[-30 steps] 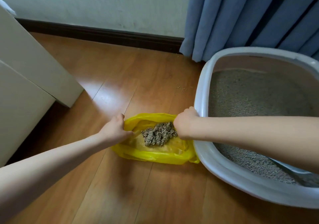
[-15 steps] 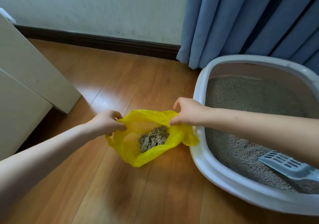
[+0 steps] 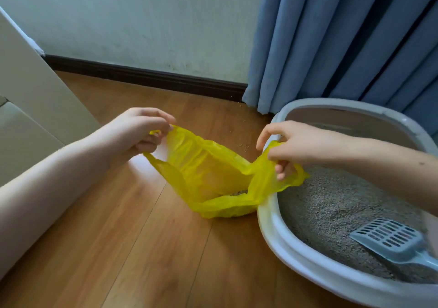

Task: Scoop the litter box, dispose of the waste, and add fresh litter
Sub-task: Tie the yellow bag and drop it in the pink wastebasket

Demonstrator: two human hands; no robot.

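The left hand (image 3: pixel 139 132) pinches one handle of the yellow bag (image 3: pixel 208 177) between thumb and fingers, and the right hand (image 3: pixel 291 146) pinches the other handle in the same way, with a few fingertips tucked under the plastic. The two hands are well apart, so the mouth of the bag is stretched open and its bottom hangs low, touching the floor or almost touching it; I think this is to gather the handles and close the bag, and the weight of the clumps (image 3: pixel 239 192) keeps the bottom down. Only a small grey patch of them shows deep inside. After the hands, the largest thing is the litter box (image 3: pixel 272 231), which stands on the wooden floor (image 3: pixel 118 248) just beside the bag; the bag's right side lies over its rim. The box holds grey litter (image 3: pixel 331 208), and the slotted scoop (image 3: pixel 388 239) rests on this litter near the close edge, untouched. Behind the box hangs a blue curtain (image 3: pixel 331 42), and a pale cabinet (image 3: pixel 28 99) stands at the left. Some spilled grains (image 3: pixel 244 146) lie on the floor between the hands. No fresh litter supply is visible. Nothing blocks the hands, but the box rim is close and could catch the plastic.
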